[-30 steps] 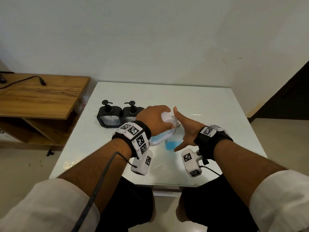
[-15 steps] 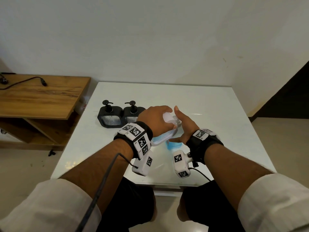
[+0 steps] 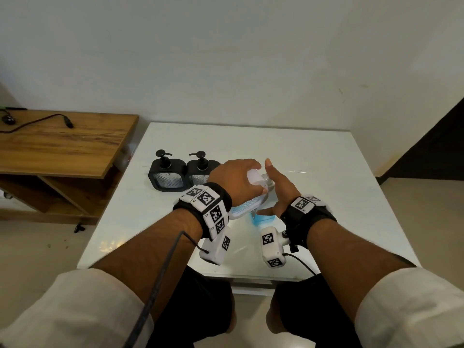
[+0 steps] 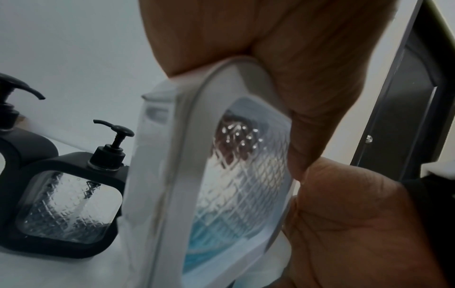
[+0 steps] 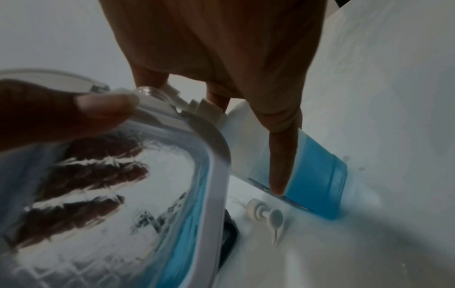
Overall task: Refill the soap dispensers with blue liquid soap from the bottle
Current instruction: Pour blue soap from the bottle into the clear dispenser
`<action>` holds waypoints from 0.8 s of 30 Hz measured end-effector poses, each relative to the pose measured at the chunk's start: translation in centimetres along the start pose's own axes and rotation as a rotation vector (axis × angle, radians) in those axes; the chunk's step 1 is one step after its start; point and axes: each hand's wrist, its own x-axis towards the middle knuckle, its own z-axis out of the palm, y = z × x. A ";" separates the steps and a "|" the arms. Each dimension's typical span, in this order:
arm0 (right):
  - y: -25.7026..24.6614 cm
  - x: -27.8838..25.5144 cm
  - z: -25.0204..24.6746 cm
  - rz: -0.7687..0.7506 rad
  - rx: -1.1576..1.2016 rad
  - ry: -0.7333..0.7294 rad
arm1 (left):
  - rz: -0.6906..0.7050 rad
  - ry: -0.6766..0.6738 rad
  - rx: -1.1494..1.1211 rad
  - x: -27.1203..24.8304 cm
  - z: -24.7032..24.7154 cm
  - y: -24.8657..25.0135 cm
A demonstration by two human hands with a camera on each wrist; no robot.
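Left hand (image 3: 234, 180) grips tilted white-framed dispenser (image 4: 221, 175), partly blue-filled, above white table (image 3: 326, 172). Right hand (image 3: 281, 189), fingers extended, holding nothing, touches soap bottle (image 5: 317, 173) on table. 2 black dispensers (image 3: 184, 175) stand capped. Removed pump (image 5: 267, 214) lies nearby. Judged next: refit pump.

On the tabletop (image 3: 313, 156), two pump dispensers (image 3: 167, 175) (image 3: 200, 172) stand side by side at the left; right of them a tilted dispenser (image 3: 244, 208), a bottle (image 3: 262, 218) just right of it, a loose pump (image 5: 267, 215) lying beside
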 end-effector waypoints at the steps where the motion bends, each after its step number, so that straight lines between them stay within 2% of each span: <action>1: 0.1 0.3 -0.4 0.008 -0.004 -0.029 | 0.000 0.000 0.001 0.0 0.0 0.0; 5: 0.3 -0.2 -0.4 -0.006 0.021 -0.011 | -0.012 0.002 -0.003 0.1 0.0 0.0; 10: 1.0 0.9 0.3 -0.071 -0.082 0.141 | -0.017 0.009 -0.008 0.1 -0.1 0.1; 18: 0.2 -0.2 0.3 -0.021 -0.083 0.058 | -0.004 -0.004 0.012 0.2 -0.2 0.1; 24: 0.5 0.2 0.8 -0.060 -0.082 0.129 | 0.007 0.004 0.022 0.1 -0.3 0.4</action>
